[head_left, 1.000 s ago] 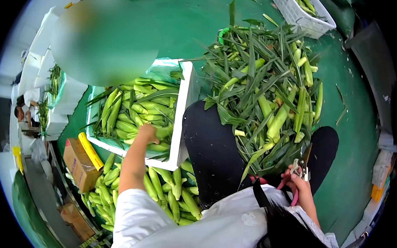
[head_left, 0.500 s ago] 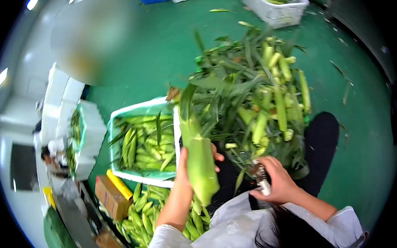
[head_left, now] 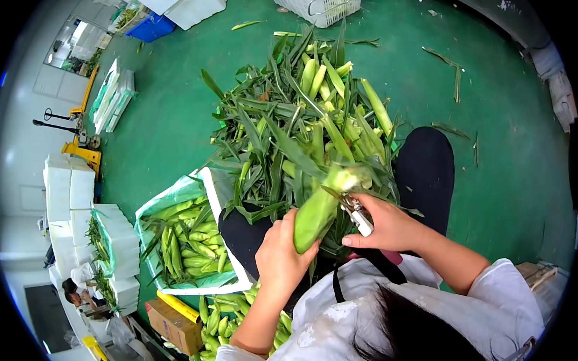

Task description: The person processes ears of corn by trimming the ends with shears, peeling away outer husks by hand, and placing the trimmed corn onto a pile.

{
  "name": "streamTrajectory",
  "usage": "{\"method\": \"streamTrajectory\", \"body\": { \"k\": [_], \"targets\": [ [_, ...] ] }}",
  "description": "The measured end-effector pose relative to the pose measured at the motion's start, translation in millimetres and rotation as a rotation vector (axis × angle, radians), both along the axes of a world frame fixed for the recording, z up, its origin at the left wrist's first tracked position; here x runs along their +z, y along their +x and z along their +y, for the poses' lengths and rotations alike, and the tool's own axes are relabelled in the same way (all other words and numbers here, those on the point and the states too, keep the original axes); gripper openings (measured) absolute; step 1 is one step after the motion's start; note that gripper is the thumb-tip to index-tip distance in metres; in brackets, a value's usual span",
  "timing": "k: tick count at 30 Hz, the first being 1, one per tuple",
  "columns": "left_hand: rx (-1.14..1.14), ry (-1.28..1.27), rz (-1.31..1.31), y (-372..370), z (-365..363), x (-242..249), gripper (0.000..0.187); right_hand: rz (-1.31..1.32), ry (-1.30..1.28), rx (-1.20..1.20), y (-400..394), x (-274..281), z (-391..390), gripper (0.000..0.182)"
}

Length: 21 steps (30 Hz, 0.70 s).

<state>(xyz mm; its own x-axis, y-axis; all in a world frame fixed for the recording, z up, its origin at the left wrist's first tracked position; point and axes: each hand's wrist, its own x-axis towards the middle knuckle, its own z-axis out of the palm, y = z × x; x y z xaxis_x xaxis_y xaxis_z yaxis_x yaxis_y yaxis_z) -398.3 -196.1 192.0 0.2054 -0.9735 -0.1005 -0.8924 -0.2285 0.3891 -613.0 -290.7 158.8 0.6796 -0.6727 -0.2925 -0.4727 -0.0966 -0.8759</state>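
My left hand [head_left: 280,252] is wrapped round an ear of corn [head_left: 316,219] in its green husk, tilted with its pale upper end to the upper right. In my right hand [head_left: 387,225] is a pair of pruning shears [head_left: 360,221] with a light handle. The shears' jaws lie right by the pale end of the ear, partly blurred and overlapped by leaves. Just beyond both hands rises a heap of cut husk leaves and stalk ends [head_left: 261,124], between my dark-clad legs.
To the left stands a white foam box [head_left: 226,230] with a green liner, full of trimmed ears. Loose corn [head_left: 217,323] lies below it, beside a cardboard carton [head_left: 173,324]. A white crate [head_left: 321,9] stands at the far side. Another person [head_left: 76,293] is at far left.
The ear has tipped, its upper end swinging right toward the shears, which were apart from it before. My head view has turned, so the heap and box sit further left.
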Motion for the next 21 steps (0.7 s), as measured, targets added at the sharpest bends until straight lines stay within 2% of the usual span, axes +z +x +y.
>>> {"method": "streamTrajectory", "body": {
  "k": [2, 4, 6, 7, 10, 11, 12, 14, 15, 16, 18, 20, 21],
  "targets": [
    [-0.032, -0.025, -0.023, 1.7, 1.9, -0.2, 0.068, -0.014, 0.047, 0.088, -0.8, -3.5, -12.1, 0.086],
    [-0.056, -0.030, -0.060, 10.5, 2.6, 0.1, 0.066, 0.079, -0.090, 0.147, -2.3, -0.5, -20.6, 0.066],
    [-0.035, -0.009, -0.013, 16.7, 0.8, 0.6, 0.063, 0.049, -0.026, 0.146, -4.1, -8.9, -23.9, 0.062],
    [-0.042, -0.012, 0.044, 19.9, 1.1, 1.6, 0.063, -0.078, -0.041, 0.128, -6.3, -9.3, -22.2, 0.047],
    [-0.039, -0.052, 0.174, 27.4, -0.7, 6.0, 0.064, -0.272, 0.526, 0.067, -16.7, -9.2, -16.0, 0.035],
    [-0.036, -0.067, 0.213, 29.2, -1.0, 6.8, 0.064, -0.326, 0.632, 0.084, -23.0, -2.4, -14.2, 0.028],
    [-0.100, -0.112, 0.212, 32.3, -2.1, 5.3, 0.063, -0.344, 0.692, 0.099, -26.5, -0.8, -10.3, 0.038],
    [-0.235, -0.198, 0.221, 39.5, -3.9, 0.2, 0.062, -0.325, 0.531, 0.186, -28.8, 2.6, -5.1, 0.049],
    [-0.299, -0.166, 0.263, 41.4, -5.7, 2.6, 0.061, -0.215, 0.437, 0.336, -30.9, -1.5, -8.0, 0.063],
    [-0.323, -0.076, 0.352, 43.1, -7.9, 2.4, 0.063, -0.281, 0.340, 0.363, -29.5, 0.5, -7.4, 0.066],
    [-0.359, 0.105, 0.524, 46.4, -11.5, 0.8, 0.068, -0.423, 0.253, 0.288, -24.8, -0.8, -2.5, 0.065],
    [-0.429, 0.203, 0.633, 50.2, -12.4, -5.9, 0.071, -0.354, 0.220, 0.307, -21.8, 7.5, -7.8, 0.062],
    [-0.427, 0.244, 0.697, 53.0, -12.6, -10.2, 0.072, -0.357, 0.371, 0.282, -22.4, 14.8, -8.3, 0.050]
  ]
}}
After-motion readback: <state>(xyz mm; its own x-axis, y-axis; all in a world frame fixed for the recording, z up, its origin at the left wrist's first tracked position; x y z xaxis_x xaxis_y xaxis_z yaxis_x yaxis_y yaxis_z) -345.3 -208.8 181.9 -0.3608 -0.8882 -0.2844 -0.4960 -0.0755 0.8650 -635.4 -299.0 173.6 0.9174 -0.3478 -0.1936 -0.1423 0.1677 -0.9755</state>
